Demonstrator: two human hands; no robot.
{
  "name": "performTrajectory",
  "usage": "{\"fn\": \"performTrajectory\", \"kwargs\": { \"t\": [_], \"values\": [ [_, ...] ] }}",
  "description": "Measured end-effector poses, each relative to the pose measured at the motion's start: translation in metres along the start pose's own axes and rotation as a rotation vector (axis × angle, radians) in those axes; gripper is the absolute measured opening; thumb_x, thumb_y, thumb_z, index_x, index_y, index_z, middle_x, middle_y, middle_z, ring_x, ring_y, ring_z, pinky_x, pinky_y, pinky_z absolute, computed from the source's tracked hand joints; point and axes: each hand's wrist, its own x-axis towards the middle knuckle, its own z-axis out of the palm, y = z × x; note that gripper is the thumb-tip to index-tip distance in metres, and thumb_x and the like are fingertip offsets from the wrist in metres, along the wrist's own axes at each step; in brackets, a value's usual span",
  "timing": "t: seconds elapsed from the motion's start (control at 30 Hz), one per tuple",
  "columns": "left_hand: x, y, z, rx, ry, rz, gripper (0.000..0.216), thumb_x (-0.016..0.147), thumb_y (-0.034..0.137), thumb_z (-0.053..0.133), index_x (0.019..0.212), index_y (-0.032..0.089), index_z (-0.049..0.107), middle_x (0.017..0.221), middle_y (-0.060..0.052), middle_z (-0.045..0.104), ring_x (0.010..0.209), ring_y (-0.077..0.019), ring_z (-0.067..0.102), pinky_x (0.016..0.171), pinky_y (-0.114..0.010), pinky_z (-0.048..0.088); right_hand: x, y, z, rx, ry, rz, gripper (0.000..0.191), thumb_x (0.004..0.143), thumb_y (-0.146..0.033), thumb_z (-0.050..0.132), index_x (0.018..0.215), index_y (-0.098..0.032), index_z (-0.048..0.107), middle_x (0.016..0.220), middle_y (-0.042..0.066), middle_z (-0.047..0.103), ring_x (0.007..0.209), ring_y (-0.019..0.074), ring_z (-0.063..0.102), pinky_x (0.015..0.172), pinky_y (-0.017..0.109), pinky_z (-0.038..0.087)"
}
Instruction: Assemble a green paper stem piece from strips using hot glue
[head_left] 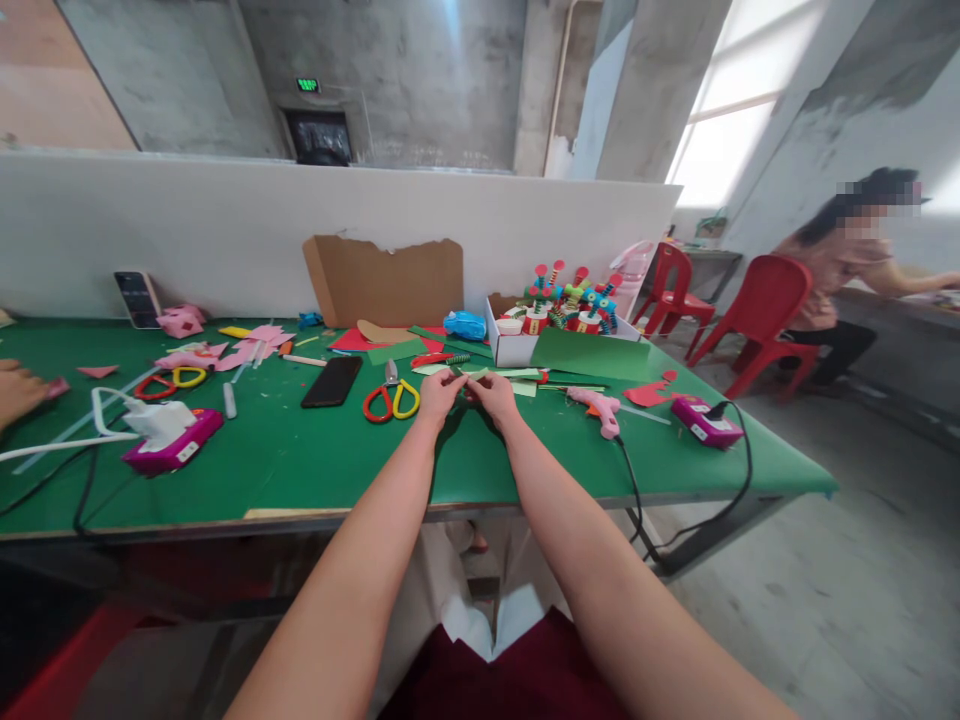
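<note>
The hands meet over the middle of the bench (300, 490), the left hand (442, 392) and right hand (491, 392) nearly touching, thumbs and fingers closed in a pinch on what looks like a small green paper piece (475, 377). That piece sits between the two sets of fingertips, so neither hand is clearly nearer; it seems to lie crosswise, from one hand towards the other, but fingers cover too much of it to be sure of its long axis. Just beyond the hands, pale green strips (523, 374) lie roughly side to side. Farther off, ahead and to the right, stands an open white box (512, 350) holding several upright figures (535, 318) with red discs and coloured coils; its lower contents are hidden. A dark green sheet (591, 354) covers part of its front. The scissors (391, 395) lie just beside the left hand, the pink glue gun (600, 408) out past the right.
</note>
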Motion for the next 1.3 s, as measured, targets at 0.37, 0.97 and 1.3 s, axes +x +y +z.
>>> {"fn": "performTrajectory", "kwargs": {
  "t": [0.37,0.97,1.3],
  "values": [
    [0.0,0.0015,-0.0011,-0.034,0.06,-0.107,0.023,0.063,0.031,0.076,0.058,0.017,0.059,0.052,0.003,0.055,0.05,-0.01,0.045,0.05,-0.022,0.036,-0.004,-0.0031,0.0026,-0.033,-0.062,0.019,0.02,0.063,-0.033,0.078,0.06,-0.019,0.064,0.054,-0.003,0.063,0.054,0.0144,0.061,0.06,0.029,0.054],
    [-0.0006,0.0027,0.0001,-0.133,-0.024,-0.109,0.03,0.056,0.033,0.084,0.071,0.016,0.064,0.063,0.0,0.064,0.057,-0.0106,0.055,0.054,-0.022,0.042,0.0008,-0.0005,0.001,0.148,0.049,0.064,0.028,0.058,-0.04,0.081,0.063,-0.02,0.062,0.057,-0.002,0.066,0.058,0.0148,0.063,0.063,0.03,0.057],
    [0.0034,-0.0036,-0.0003,-0.154,-0.011,-0.161,0.027,0.059,0.032,0.08,0.067,0.016,0.06,0.059,0.002,0.059,0.054,-0.0107,0.054,0.055,-0.024,0.043,-0.0025,-0.0029,0.0027,0.116,-0.001,0.033,0.028,0.06,-0.038,0.079,0.073,-0.021,0.061,0.061,-0.005,0.065,0.06,0.0135,0.064,0.066,0.029,0.056]
  ]
}}
